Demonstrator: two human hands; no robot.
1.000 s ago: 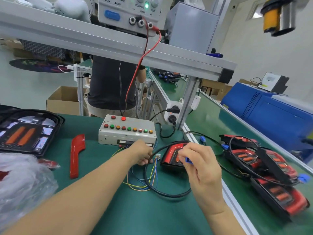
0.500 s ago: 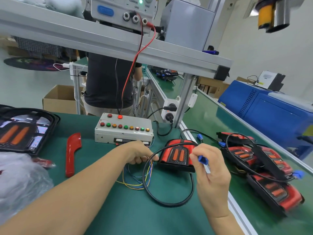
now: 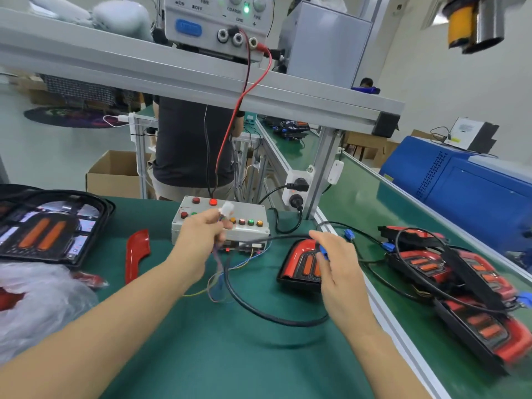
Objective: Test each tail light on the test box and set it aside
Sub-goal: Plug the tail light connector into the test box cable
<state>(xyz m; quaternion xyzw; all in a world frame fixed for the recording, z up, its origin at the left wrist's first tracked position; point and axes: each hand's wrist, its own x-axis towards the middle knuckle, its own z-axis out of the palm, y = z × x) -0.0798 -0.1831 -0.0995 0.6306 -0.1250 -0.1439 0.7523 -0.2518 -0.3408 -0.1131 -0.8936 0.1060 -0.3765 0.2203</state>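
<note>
- The tail light (image 3: pixel 302 262) sits face up on the green mat (image 3: pixel 230 355), at about 4 o'clock from the test box (image 3: pixel 253 231) and just beside it.
- Right hand (image 3: pixel 342 272) hangs over the light's right half, fingers curled, pinching a small blue connector (image 3: pixel 324 252) between thumb and fingers.
- A black cable (image 3: pixel 259 309) loops from that hand down across the mat toward 6 o'clock and back up.
- Left hand (image 3: pixel 201 237) is up in front of the test box at 9 o'clock from the light, fingers closed round a bundle of coloured wires (image 3: pixel 218 272) with a white plug (image 3: pixel 226 210) sticking out on top.
- The wires trail down from the left hand to the box's front edge; the picture is blurred there.
- Test box shows a row of red, orange and green lamps; no lettering on it can be read.
- At 3 o'clock, a pile of finished tail lights (image 3: pixel 460 283) lies on the conveyor belt (image 3: pixel 374 203), past the aluminium rail (image 3: pixel 397 329) that edges the mat.
- Bare green mat lies toward 6 o'clock, between the two forearms.
- At 9 o'clock, a red trim piece (image 3: pixel 136 253), then a black tray (image 3: pixel 54 226) at the mat's left edge.
- Overhead at 12 o'clock, a power supply (image 3: pixel 218 21) reads "ON", "OFF", "COARSE", "FINE", "GND", with a red lead (image 3: pixel 239 110) dropping to the box.
</note>
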